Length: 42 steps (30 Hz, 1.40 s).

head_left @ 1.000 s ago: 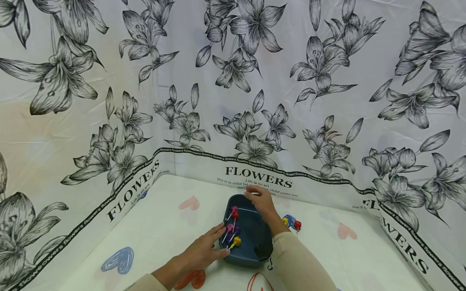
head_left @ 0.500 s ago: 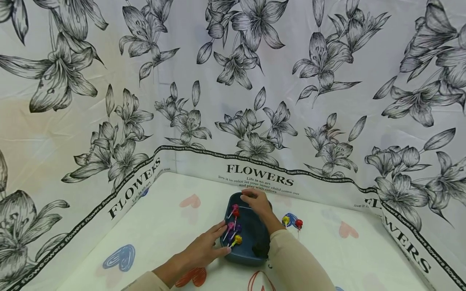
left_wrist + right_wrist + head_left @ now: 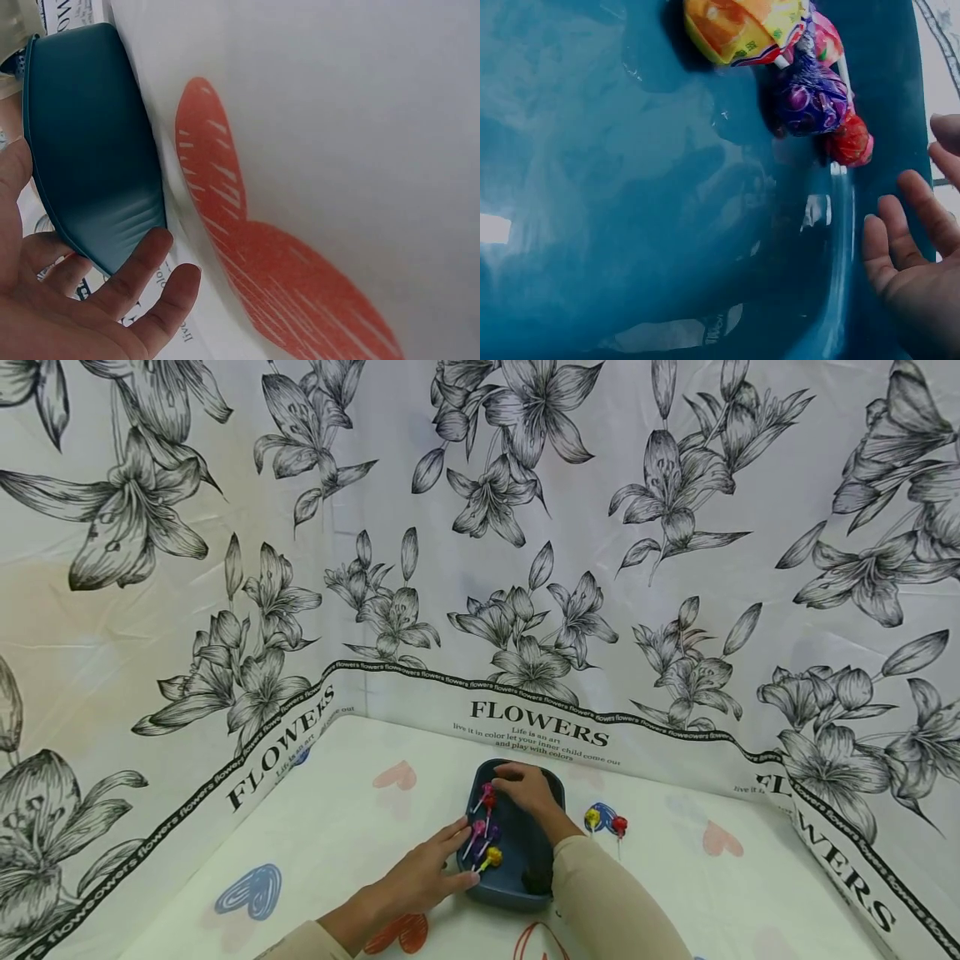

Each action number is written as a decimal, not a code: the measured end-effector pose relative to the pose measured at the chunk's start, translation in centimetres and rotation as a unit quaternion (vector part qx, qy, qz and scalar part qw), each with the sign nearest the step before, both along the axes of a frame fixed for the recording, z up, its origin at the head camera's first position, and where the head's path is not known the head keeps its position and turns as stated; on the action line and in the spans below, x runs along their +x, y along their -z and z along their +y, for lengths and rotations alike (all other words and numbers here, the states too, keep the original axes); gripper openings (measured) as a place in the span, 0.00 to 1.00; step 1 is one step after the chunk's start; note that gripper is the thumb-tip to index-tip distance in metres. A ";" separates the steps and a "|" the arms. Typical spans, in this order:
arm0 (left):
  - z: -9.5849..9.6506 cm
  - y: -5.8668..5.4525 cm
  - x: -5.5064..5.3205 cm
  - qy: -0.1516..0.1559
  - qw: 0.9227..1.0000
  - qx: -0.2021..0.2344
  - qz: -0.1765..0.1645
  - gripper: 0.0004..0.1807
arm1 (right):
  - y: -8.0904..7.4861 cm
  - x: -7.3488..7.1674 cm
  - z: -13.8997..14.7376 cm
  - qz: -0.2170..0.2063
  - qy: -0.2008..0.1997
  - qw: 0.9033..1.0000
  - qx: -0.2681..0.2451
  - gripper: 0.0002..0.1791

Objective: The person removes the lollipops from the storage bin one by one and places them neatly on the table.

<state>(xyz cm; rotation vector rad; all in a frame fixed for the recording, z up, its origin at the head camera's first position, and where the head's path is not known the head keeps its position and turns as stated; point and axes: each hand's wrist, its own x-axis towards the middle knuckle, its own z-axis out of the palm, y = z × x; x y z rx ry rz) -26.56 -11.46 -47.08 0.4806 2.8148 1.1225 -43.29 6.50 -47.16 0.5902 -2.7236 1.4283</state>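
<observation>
Backdrop on the left: white cloth (image 3: 195,585) printed with black line-drawn flowers, the same pattern running behind everything; a band near its foot reads "FLOWERS".
Blue heart: a scribbled print (image 3: 250,892) on the white-covered table (image 3: 322,827), well left of the tray.
Left hand: the left hand (image 3: 433,870) rests against the tray's left side – fingers spread along the outer wall, thumb near the rim, not clamped round anything.
Red heart: a print (image 3: 400,934) just below that hand.
Tray: a dark blue, deep-sided tray (image 3: 513,899) with rounded corners, standing on the table between the two hands.
Lollipops in the tray: gathered along its left wall – nearer pink lollipop (image 3: 477,829), farther pink lollipop (image 3: 487,787), red lollipop (image 3: 490,800), purple lollipop (image 3: 492,835) and yellow lollipop (image 3: 492,857).
Right hand: the right hand (image 3: 527,790) is over the tray's far end, fingertips close to the farther pink and red lollipops; the wrist view shows loosely bent fingers, holding nothing.
Right sleeve: beige (image 3: 618,897), reaching over the tray's right side.
Loose pair: outside yellow lollipop (image 3: 592,818) and outside red lollipop (image 3: 619,825) lie on the table right of the tray.
Pink heart: a print (image 3: 722,838) farther right.
</observation>
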 end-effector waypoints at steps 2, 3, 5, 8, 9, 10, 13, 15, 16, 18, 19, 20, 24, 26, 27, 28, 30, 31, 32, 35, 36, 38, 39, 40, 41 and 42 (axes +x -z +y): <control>0.0 0.0 0.0 0.001 1.000 -0.002 0.002 0.40 | 0.1 0.0 -0.1 0.005 -0.002 1.000 0.015 0.14; 0.0 -0.1 0.0 0.002 1.000 -0.002 0.003 0.40 | 0.2 0.0 -0.1 0.008 -0.002 1.000 0.024 0.14; -0.1 -0.1 0.0 0.003 1.000 -0.003 0.002 0.40 | 0.4 0.0 -0.3 0.008 -0.005 0.999 0.038 0.15; 0.0 0.0 0.0 0.004 1.000 -0.003 0.002 0.40 | 0.7 0.1 -0.3 0.004 -0.008 0.998 0.059 0.15; 0.0 0.1 0.0 0.003 1.000 -0.003 0.002 0.41 | 0.8 0.1 -0.4 0.002 -0.011 0.998 0.062 0.16; 0.0 0.1 0.0 0.003 1.000 -0.004 0.002 0.41 | 0.8 0.1 -0.4 0.002 -0.014 0.998 0.064 0.16; 0.0 0.1 0.0 0.001 1.000 -0.003 0.005 0.41 | 0.8 0.3 -0.4 -0.001 -0.028 0.997 0.068 0.15; 0.0 0.1 0.0 0.000 1.000 -0.004 0.005 0.41 | 0.9 0.3 -0.5 -0.008 -0.036 0.997 0.071 0.15; 0.0 0.2 0.0 -0.001 1.000 -0.005 0.004 0.41 | 1.0 0.3 -0.5 -0.010 -0.041 0.996 0.074 0.15; 0.1 0.2 0.0 -0.003 1.000 -0.006 0.003 0.41 | 1.1 0.3 -0.5 -0.015 -0.049 0.996 0.077 0.14; 0.1 0.3 -0.1 -0.003 1.000 -0.007 0.001 0.41 | 1.2 0.3 -0.5 -0.018 -0.049 0.995 0.079 0.13; 0.1 0.3 -0.1 -0.003 1.000 -0.006 0.001 0.41 | 1.2 0.3 -0.5 -0.018 -0.052 0.995 0.079 0.13; 0.1 0.3 -0.1 -0.003 1.000 -0.002 0.003 0.40 | 1.4 0.2 -0.5 -0.026 -0.058 0.995 0.070 0.12; 0.1 0.3 -0.1 -0.003 1.000 -0.003 0.006 0.40 | 1.4 0.2 -0.5 -0.033 -0.059 0.996 0.066 0.12; 0.1 0.3 -0.1 -0.002 1.000 -0.004 0.007 0.40 | 1.4 0.2 -0.4 -0.035 -0.059 0.995 0.066 0.12; 0.0 0.3 0.0 -0.003 1.000 -0.004 0.007 0.40 | 1.5 0.2 -0.5 -0.037 -0.059 0.995 0.066 0.12; 0.0 0.3 0.0 -0.001 1.000 -0.005 0.009 0.40 | 1.6 0.1 -0.5 -0.037 -0.058 0.995 0.070 0.11; 0.0 0.3 0.0 0.000 1.000 -0.004 0.010 0.40 | 1.6 0.1 -0.5 -0.036 -0.057 0.995 0.074 0.11; 0.0 0.4 0.0 0.000 1.000 -0.004 0.010 0.40 | 1.7 0.1 -0.5 -0.034 -0.056 0.995 0.079 0.11; -0.1 0.4 0.0 0.003 1.000 -0.004 0.011 0.40 | 1.6 0.1 -0.6 -0.029 -0.050 0.994 0.092 0.10; -0.1 0.4 0.0 0.004 1.000 -0.005 0.013 0.40 | 1.6 0.2 -0.6 -0.028 -0.049 0.994 0.095 0.09; 0.0 0.3 0.0 0.004 1.000 -0.007 0.016 0.40 | 1.5 0.2 -0.6 -0.027 -0.045 0.994 0.099 0.08; 0.0 0.3 0.0 0.005 1.000 -0.008 0.017 0.40 | 1.4 0.2 -0.6 -0.026 -0.045 0.994 0.099 0.08; 0.0 0.3 0.0 0.006 1.000 -0.009 0.021 0.40 | 1.4 0.2 -0.5 -0.025 -0.046 0.994 0.098 0.08; 0.0 0.3 0.0 0.005 1.000 -0.009 0.021 0.40 | 1.4 0.3 -0.5 -0.024 -0.047 0.994 0.097 0.08; 0.0 0.3 0.0 0.004 1.000 -0.010 0.019 0.40 | 1.3 0.3 -0.5 -0.022 -0.046 0.994 0.096 0.08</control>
